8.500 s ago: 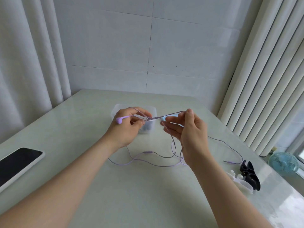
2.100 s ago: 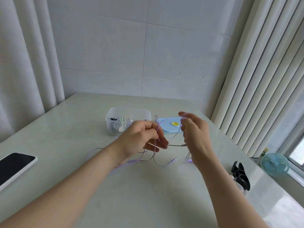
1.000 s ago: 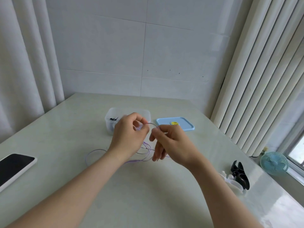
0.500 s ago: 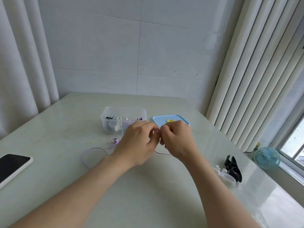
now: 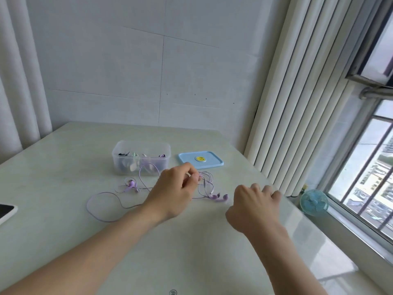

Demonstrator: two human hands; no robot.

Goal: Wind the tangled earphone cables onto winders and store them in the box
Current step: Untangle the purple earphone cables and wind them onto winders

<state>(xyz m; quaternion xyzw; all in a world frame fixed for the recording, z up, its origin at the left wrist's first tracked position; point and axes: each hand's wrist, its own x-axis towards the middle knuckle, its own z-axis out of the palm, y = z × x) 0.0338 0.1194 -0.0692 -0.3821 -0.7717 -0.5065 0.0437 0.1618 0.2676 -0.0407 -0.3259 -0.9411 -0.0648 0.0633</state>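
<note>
Head view – left hand was over the middle of the table, thumb and forefinger pinched on the purple earphone cable just right of the knuckles. From the pinch the cable hung in small loops down to a pair of purple earbuds lying on the tabletop between the two hands. On the other side of the hand the cable ran in a tall loop in front of the box, past a small purple knot of wire, then into a wide flat loop on the table to the left.

Right hand was apart from the cable, off to the right near the table edge, back toward the camera, fingers bent forward – blurred, could not tell whether it held anything.

Clear plastic box sat open behind the left hand with several wound items inside, contents too small to name. Blue lid with a yellow round sticker lay flat just right of the box. Phone was at the left edge, screen dark. Small blue fan stood by the window, beyond the table.
</note>
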